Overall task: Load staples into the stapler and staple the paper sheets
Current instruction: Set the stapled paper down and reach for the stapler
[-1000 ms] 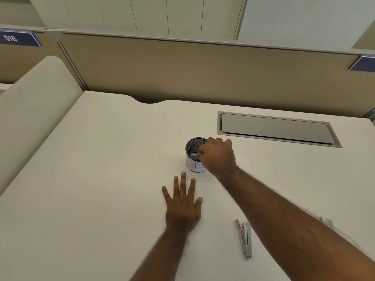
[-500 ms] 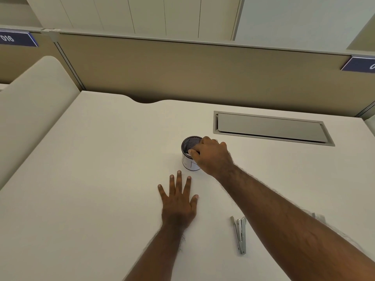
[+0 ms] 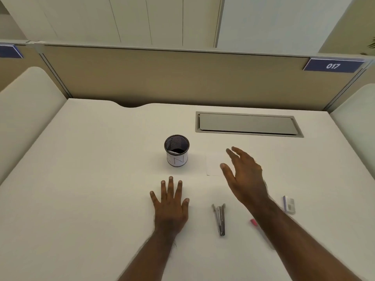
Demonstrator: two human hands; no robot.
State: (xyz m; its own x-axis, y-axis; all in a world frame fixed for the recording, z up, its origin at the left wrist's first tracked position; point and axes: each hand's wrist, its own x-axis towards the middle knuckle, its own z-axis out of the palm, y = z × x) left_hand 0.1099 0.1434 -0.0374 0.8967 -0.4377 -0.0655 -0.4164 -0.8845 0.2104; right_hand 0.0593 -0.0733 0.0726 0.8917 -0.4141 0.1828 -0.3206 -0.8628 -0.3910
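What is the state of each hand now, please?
Left hand: open, flat on the desk, holding nothing.
Right hand: open, fingers spread above the paper, holding nothing.

Black mesh cup (image 3: 176, 146), white label; silver stapler (image 3: 220, 219); navy sign (image 3: 332, 66); white desk (image 3: 91, 179).

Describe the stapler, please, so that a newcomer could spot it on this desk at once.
Start at the white desk, near its front edge. Between the person's left hand, flat on the desk, and the right forearm lies the stapler: slim, silvery metal, splayed open in a narrow V, unlike the round mesh cup behind.
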